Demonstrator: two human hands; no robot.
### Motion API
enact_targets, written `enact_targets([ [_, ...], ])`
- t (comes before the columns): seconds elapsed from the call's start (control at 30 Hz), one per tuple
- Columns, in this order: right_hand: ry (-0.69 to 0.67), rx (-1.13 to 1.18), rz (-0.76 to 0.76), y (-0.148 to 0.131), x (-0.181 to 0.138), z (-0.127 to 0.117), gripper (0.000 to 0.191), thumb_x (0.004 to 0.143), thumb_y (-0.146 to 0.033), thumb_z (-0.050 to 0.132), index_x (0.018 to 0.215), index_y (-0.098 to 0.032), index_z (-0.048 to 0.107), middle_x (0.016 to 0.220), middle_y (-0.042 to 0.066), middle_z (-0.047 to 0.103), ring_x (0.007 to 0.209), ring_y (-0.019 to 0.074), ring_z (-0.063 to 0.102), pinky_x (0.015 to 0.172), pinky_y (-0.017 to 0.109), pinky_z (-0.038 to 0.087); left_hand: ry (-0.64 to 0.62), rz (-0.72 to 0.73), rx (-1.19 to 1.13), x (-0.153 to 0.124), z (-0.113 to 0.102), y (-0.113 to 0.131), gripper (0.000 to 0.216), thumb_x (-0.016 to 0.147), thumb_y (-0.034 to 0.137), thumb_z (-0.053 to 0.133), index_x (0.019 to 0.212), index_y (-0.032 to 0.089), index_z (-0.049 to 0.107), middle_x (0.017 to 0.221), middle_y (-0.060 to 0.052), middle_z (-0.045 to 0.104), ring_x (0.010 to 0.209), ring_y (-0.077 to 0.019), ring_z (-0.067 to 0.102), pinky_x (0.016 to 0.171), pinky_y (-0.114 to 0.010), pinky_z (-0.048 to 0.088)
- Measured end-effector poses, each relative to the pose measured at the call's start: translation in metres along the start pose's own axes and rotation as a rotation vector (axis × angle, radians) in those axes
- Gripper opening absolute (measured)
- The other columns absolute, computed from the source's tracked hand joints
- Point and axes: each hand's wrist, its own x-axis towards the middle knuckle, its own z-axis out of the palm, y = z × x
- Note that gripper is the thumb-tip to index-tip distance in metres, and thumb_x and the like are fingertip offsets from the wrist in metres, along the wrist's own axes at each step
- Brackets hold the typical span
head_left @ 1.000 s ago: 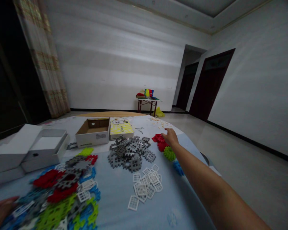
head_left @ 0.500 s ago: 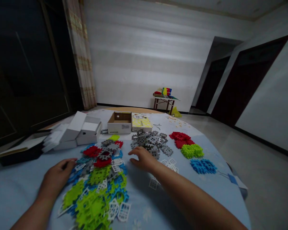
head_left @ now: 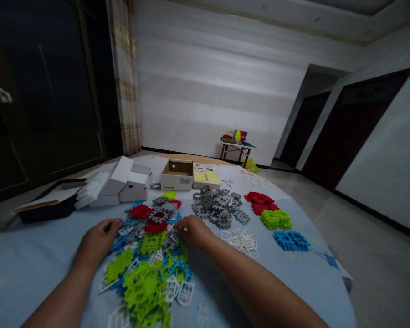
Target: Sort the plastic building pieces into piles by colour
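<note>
A mixed heap of interlocking plastic building pieces (head_left: 146,269), in lime green, blue, red, grey and white, spreads between my hands. At its left edge is my left hand (head_left: 99,241), fingers curled with the tips against the heap; whatever they hold is hidden. My right hand (head_left: 194,231) reaches the heap's right side from above, its thumb and fingers closed on a small white window piece (head_left: 171,227). Red pieces (head_left: 156,226) and a grey square piece (head_left: 159,216) lie close to those fingertips.
Beyond my right hand is a grey pile (head_left: 218,205), with white window pieces (head_left: 244,241) nearer me. Red (head_left: 259,202), green (head_left: 276,219) and blue (head_left: 291,240) stacks line the right. An open box (head_left: 177,182), a yellow lid (head_left: 207,177) and white boxes (head_left: 135,187) stand behind.
My right hand has moved left from beside the grey pile to the mixed heap, and its fingers have closed. My left hand stays at the heap's left edge. The camera view has shifted slightly.
</note>
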Motion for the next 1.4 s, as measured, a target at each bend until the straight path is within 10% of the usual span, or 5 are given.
enact_targets([
  [0.77,0.462,0.325,0.394,0.070,-0.120,-0.082,0.030,0.076,-0.038,0.052,0.093,-0.018,0.066,0.089,0.006,0.068,0.077,0.0186,0.061,0.069,0.031,0.048,0.027,-0.017,0.100,-0.005,-0.001,0.008,0.042,0.076,0.046,0.038,0.102,0.019,0.059,0.094,-0.007,0.064,0.084,-0.0204,0.057,0.072,-0.027,0.041],
  [1.07,0.519,0.317,0.468,0.094,-0.141,-0.071,0.028,0.076,-0.037,0.050,0.087,-0.017,0.067,0.082,0.005,0.069,0.075,0.0189,0.061,0.068,0.030,0.047,0.161,0.397,0.287,-0.022,0.005,0.036,0.042,0.079,0.043,0.033,0.100,0.017,0.057,0.105,-0.010,0.060,0.100,-0.0231,0.052,0.089,-0.034,0.037],
  [1.4,0.419,0.152,0.429,0.101,-0.141,-0.068,0.030,0.079,-0.034,0.048,0.097,-0.018,0.066,0.097,0.009,0.066,0.094,0.0213,0.057,0.085,0.035,0.042,-0.132,0.572,0.275,-0.027,0.022,0.083,0.045,0.077,0.052,0.039,0.099,0.021,0.063,0.106,-0.005,0.063,0.101,-0.0210,0.054,0.090,-0.032,0.039],
])
